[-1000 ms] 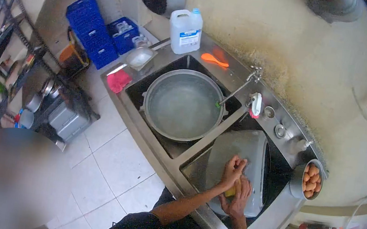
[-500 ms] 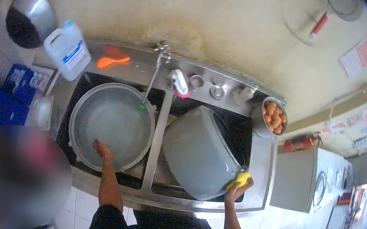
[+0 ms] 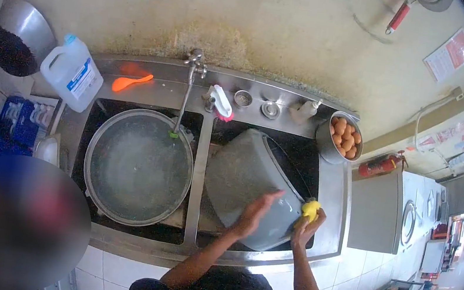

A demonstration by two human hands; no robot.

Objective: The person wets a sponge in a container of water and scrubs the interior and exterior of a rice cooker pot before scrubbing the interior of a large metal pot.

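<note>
A large grey bucket (image 3: 246, 171) with a thin wire handle lies tilted on its side in the right sink basin, its mouth facing the upper right. My right hand (image 3: 306, 229) grips a yellow sponge (image 3: 310, 209) against the bucket's rim. Over the bucket's near side is my left hand (image 3: 257, 212), fingers stretched out and holding nothing. In the left basin stands a wide metal pot (image 3: 89, 166) full of cloudy water, under the tap (image 3: 188, 88), whose green-tipped spout reaches its rim.
Along the back ledge are an orange spoon (image 3: 131, 82), a white-and-pink brush (image 3: 221, 102), small metal dishes, a pump bottle (image 3: 306, 111) and a pot of eggs (image 3: 326, 140). A plastic jug (image 3: 78, 79) stands at left, near a person blurred out (image 3: 16, 221).
My left hand has left the water in the metal pot and moved right, over the grey bucket. The right hand stays at the rim with the yellow sponge.
</note>
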